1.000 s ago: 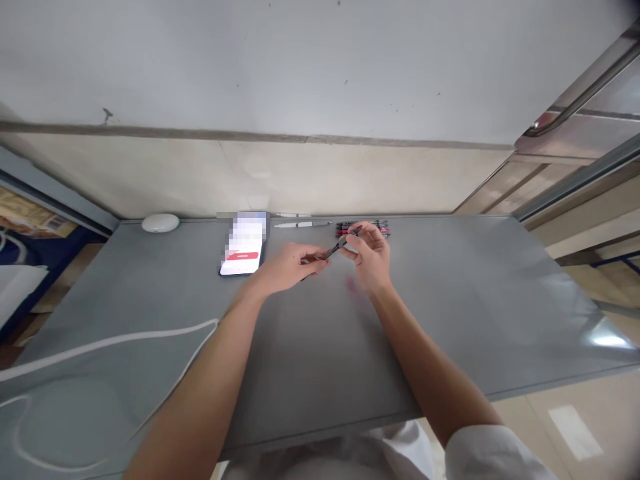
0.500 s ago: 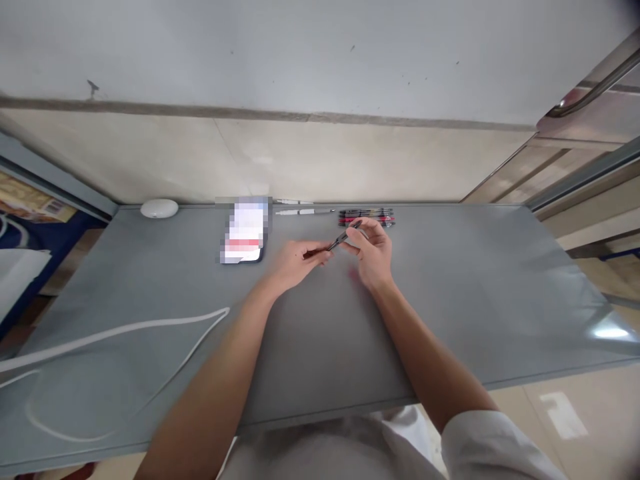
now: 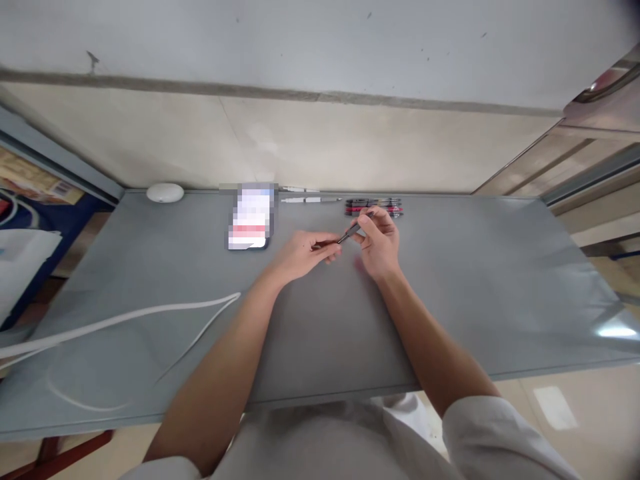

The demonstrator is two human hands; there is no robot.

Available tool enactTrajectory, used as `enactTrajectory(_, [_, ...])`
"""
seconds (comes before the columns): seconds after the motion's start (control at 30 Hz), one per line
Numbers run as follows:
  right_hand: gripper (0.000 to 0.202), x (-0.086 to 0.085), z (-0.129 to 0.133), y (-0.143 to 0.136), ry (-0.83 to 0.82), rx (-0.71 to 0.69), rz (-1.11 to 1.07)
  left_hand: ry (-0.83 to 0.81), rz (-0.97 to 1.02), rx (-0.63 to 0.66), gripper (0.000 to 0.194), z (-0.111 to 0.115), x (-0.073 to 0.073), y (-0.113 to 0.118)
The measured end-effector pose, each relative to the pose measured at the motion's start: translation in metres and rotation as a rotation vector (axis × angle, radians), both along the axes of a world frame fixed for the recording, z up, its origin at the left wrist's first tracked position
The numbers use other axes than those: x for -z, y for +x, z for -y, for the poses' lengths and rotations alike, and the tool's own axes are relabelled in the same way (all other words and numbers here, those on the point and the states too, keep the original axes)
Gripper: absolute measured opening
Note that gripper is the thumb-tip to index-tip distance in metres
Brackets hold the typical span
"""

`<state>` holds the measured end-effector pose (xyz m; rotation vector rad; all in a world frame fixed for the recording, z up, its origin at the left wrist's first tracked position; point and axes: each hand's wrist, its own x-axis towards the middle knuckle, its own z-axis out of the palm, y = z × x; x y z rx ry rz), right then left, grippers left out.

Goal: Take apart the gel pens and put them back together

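Note:
A dark pen (image 3: 353,229) is held slantwise between my two hands, above the middle of the desk. My left hand (image 3: 311,253) pinches its lower left end. The fingers of my right hand (image 3: 381,243) are closed round its upper right part. Just beyond my right hand lies a row of several pens (image 3: 374,202), dark ones and a red one, side by side near the back edge. To their left lie a white pen (image 3: 307,200) and a second white, slim piece (image 3: 299,189) behind it, too small to make out.
A phone (image 3: 251,219) with a lit, blurred screen lies left of the white pens. A white rounded case (image 3: 165,193) sits at the back left of the grey desk (image 3: 450,280). A white cable (image 3: 150,311) loops across the left side. A wall (image 3: 350,143) stands behind.
The view has shifted slightly, so the desk sits a little higher. Both hands still hold the dark pen, and more of its barrel shows between them.

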<state>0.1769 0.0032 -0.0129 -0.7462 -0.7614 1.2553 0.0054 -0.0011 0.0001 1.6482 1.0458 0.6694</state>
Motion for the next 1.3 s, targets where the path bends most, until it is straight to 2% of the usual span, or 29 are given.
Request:
enactTrajectory(0.23, [0.025, 0.001, 0.0, -0.004, -0.054, 0.083, 0.065, 0.127, -0.087, -0.107, 0.03, -0.001, 0.004, 0.003])
enactTrajectory(0.43, [0.025, -0.002, 0.002, 0.0, -0.054, 0.021, 0.045, 0.097, -0.099, -0.128, 0.035, -0.001, 0.004, 0.001])
enactTrajectory(0.5, [0.025, -0.002, 0.002, 0.002, -0.055, -0.008, 0.057, 0.074, -0.063, -0.097, 0.035, 0.0, 0.001, 0.001])
enactTrajectory(0.7, [0.024, -0.002, 0.001, 0.008, -0.005, -0.046, 0.025, 0.04, -0.016, 0.103, 0.032, 0.001, -0.008, -0.001])
enactTrajectory(0.8, [0.025, -0.002, 0.001, 0.008, -0.009, -0.059, 0.013, 0.041, -0.024, 0.137, 0.034, 0.001, -0.01, 0.0])
enactTrajectory(0.9, [0.027, -0.001, -0.001, 0.008, -0.032, -0.034, 0.039, 0.034, -0.033, 0.079, 0.031, 0.001, -0.005, 0.002])
enactTrajectory(1.07, [0.029, 0.001, -0.002, 0.005, -0.057, 0.061, 0.083, 0.1, -0.05, -0.127, 0.033, -0.001, 0.009, 0.006])
enactTrajectory(1.17, [0.026, -0.001, 0.0, 0.005, -0.046, 0.051, 0.086, 0.126, -0.063, -0.144, 0.034, -0.002, 0.012, 0.006])
enactTrajectory(1.3, [0.02, -0.002, 0.001, 0.006, -0.025, 0.027, 0.062, 0.089, -0.046, -0.103, 0.033, -0.002, 0.009, 0.005])
